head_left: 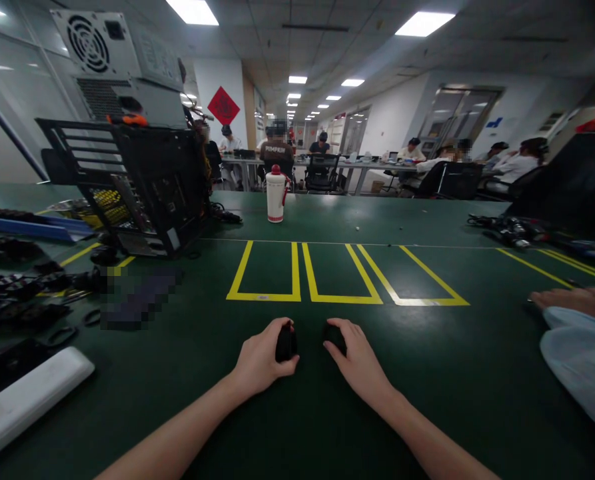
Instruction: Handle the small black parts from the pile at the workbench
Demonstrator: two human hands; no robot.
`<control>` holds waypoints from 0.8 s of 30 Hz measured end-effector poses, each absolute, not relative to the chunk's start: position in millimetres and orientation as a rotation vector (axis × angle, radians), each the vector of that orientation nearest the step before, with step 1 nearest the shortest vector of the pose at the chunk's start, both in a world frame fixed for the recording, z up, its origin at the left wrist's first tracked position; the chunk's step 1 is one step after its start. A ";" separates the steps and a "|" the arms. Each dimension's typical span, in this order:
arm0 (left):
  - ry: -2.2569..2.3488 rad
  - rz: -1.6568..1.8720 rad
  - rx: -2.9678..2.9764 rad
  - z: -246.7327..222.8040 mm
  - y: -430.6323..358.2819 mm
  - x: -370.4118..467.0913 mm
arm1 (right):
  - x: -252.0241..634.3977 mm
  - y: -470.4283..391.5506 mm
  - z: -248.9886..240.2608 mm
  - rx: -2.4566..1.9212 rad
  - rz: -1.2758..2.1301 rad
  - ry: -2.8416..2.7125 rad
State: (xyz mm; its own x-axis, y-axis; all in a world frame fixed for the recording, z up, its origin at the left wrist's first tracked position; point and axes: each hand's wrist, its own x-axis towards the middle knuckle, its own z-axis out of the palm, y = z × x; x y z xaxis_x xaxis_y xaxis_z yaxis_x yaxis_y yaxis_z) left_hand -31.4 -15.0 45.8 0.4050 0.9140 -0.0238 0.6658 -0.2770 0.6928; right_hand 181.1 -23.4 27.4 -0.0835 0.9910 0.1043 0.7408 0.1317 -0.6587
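My left hand (263, 353) is closed around a small black object (286, 343), its thumb on the near side and its fingers over the far side. A second small black object (336, 337), rounded in outline, sits in the grip of my right hand (360, 353). Their exact kind I cannot make out, since the fingers cover much of both. A short gap of green tabletop (311, 373) separates the two hands. Just beyond them, yellow tape (264, 297) marks several open-ended boxes on the table.
An open black computer case (152, 180) with a power supply (122, 50) on top stands at the left. Cables (22, 287) and a white bar (32, 407) lie nearer. A white bottle (276, 197) stands ahead. Another person's sleeved arm (582, 360) rests at the right, near more cables (507, 229).
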 end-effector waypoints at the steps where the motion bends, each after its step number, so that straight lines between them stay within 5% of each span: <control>1: 1.346 0.505 2.039 47.4 -17.2 -31.6 | 182.5 -22.4 26.2 -1.661 0.580 -1.886; 12: 1.329 0.476 2.027 49.2 -89.0 -59.9 | 187.1 -53.6 24.1 -1.636 0.488 -1.921; 24: 1.649 0.498 2.006 2.3 -180.4 -174.6 | 35.7 -174.7 38.6 -1.109 1.361 -1.859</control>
